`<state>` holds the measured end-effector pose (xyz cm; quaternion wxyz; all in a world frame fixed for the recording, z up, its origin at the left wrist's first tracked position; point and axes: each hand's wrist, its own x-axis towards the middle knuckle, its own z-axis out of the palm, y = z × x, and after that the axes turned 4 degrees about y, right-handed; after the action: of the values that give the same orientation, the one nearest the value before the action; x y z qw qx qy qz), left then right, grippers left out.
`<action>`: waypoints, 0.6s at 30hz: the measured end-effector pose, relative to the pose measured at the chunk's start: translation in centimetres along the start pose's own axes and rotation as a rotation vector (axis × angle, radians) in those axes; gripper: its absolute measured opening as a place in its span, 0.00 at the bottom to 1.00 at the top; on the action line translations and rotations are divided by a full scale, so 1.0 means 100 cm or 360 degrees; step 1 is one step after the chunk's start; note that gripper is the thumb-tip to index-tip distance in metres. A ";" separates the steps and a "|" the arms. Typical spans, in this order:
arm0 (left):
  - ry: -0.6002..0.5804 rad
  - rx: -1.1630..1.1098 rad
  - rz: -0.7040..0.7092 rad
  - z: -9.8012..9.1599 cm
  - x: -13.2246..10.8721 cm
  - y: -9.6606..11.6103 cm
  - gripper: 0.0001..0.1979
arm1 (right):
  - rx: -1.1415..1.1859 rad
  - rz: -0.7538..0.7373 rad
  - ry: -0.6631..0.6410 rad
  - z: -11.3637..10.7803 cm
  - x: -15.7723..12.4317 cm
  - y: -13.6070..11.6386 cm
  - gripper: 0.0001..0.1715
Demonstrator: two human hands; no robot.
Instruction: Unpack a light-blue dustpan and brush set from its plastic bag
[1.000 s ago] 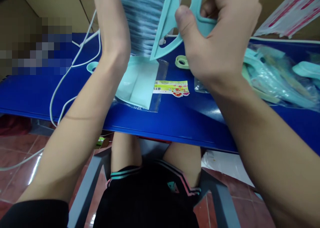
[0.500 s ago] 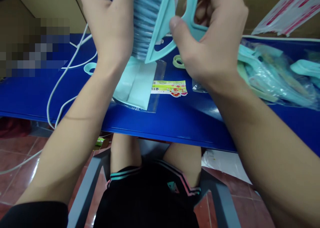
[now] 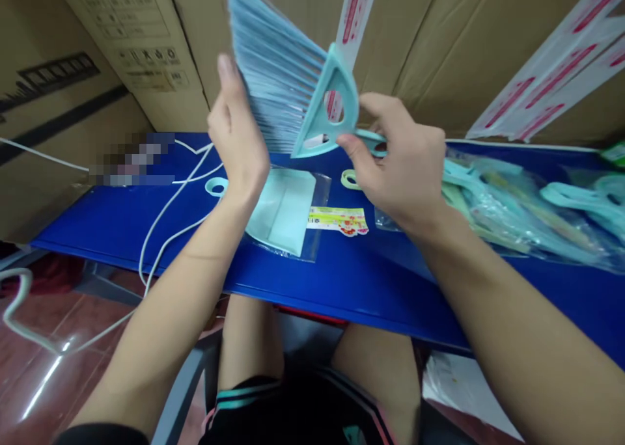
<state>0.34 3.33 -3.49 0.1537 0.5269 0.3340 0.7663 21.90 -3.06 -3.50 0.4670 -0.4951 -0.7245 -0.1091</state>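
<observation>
My right hand pinches the handle of a turquoise hand brush, thumb in front and fingers curled behind. The brush is held up above the table, its fanned light-blue bristles pointing up and to the left. Along the bristles' left edge is my left hand, stretched out and flat, with some fingers hidden behind them. Below, a turquoise dustpan lies on a clear plastic bag. A printed yellow-green label card lies to the right of the dustpan.
On the blue table, bagged turquoise brush sets lie at the right. A green tape roll sits near the middle and a white cable loops at the left. Cardboard boxes stand behind.
The brush now shows whole, with its bristles fanned up and left. My left hand has gone to the bristles' left edge. My right hand grips the handle lower, and the view has tilted up.
</observation>
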 end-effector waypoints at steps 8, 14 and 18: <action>-0.0460 0.0137 0.0268 0.008 -0.028 0.007 0.23 | -0.0123 0.0294 0.0383 0.001 0.005 0.017 0.16; -0.0586 0.0138 0.0288 0.011 -0.035 0.005 0.17 | -0.0165 0.0443 0.0491 0.000 0.010 0.011 0.13; -0.0603 0.0201 0.0278 0.008 -0.037 0.010 0.17 | -0.0151 0.0649 0.0751 -0.006 0.022 0.022 0.11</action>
<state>2.70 0.69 -5.23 0.1136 0.6970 0.2995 0.6415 23.90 -0.97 -2.15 0.6110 -0.6123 -0.4760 -0.1588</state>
